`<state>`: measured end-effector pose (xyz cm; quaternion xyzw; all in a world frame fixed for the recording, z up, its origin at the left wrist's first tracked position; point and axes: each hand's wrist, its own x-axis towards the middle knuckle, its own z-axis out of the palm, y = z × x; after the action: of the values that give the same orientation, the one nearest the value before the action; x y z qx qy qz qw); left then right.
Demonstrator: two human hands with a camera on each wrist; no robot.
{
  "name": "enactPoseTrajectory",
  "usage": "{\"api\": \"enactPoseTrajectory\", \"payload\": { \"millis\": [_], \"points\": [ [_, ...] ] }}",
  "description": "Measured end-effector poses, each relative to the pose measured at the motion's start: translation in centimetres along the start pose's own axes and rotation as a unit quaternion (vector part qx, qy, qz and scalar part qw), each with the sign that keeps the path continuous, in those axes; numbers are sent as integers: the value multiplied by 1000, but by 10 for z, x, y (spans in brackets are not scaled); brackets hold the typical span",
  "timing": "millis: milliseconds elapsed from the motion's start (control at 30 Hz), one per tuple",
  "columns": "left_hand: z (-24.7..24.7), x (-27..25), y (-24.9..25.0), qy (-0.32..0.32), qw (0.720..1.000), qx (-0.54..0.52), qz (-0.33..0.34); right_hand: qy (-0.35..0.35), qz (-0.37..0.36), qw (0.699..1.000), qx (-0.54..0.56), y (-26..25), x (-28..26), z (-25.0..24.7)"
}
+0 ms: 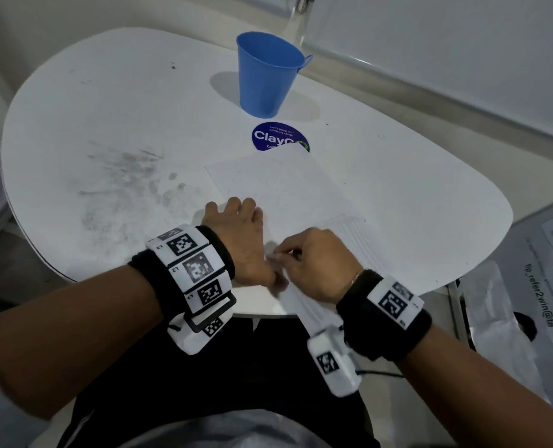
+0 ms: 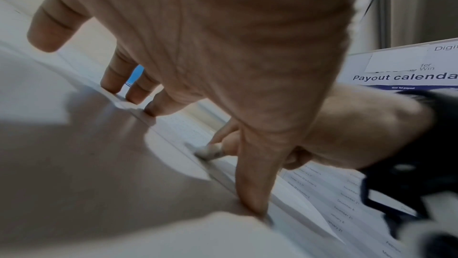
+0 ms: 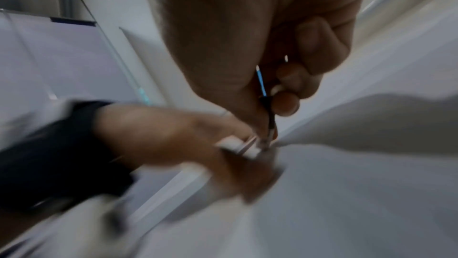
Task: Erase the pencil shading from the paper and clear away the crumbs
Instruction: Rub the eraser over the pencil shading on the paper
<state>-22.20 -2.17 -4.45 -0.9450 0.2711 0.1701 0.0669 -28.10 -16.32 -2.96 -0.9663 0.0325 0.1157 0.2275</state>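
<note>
A white sheet of paper (image 1: pixel 281 185) lies on the white table (image 1: pixel 107 92), with only faint grey marks showing on it. My left hand (image 1: pixel 236 221) rests on the sheet's near left edge, its straight fingers (image 2: pixel 114 84) spread and pressing down. My right hand (image 1: pixel 313 260) is right beside the left thumb and pinches a small white eraser (image 2: pixel 210 151) against the paper. The right wrist view is blurred but shows the eraser (image 3: pixel 238 145) at the tips of my right hand (image 3: pixel 247 37). I cannot make out crumbs.
A blue metal bucket (image 1: pixel 268 76) stands at the back of the table behind a round dark blue sticker (image 1: pixel 278 137). Grey smudges (image 1: pixel 126 189) mark the tabletop to the left. More sheets (image 1: pixel 349 240) lie fanned under my right hand. A printed poster (image 1: pixel 546 279) is off the table's right edge.
</note>
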Motion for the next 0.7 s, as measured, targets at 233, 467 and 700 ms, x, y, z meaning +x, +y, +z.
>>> {"api": "enactPoseTrajectory", "payload": {
  "millis": [233, 467, 700],
  "points": [
    [-1, 0, 1, -9, 1000, -1, 0, 8, -3, 1000, -9, 0, 1, -2],
    [1, -1, 0, -2, 1000, 1, 3, 56, 42, 997, 24, 14, 17, -13],
    [-1, -1, -1, -7, 1000, 4, 3, 63, 60, 996, 18, 13, 23, -19]
  ]
}}
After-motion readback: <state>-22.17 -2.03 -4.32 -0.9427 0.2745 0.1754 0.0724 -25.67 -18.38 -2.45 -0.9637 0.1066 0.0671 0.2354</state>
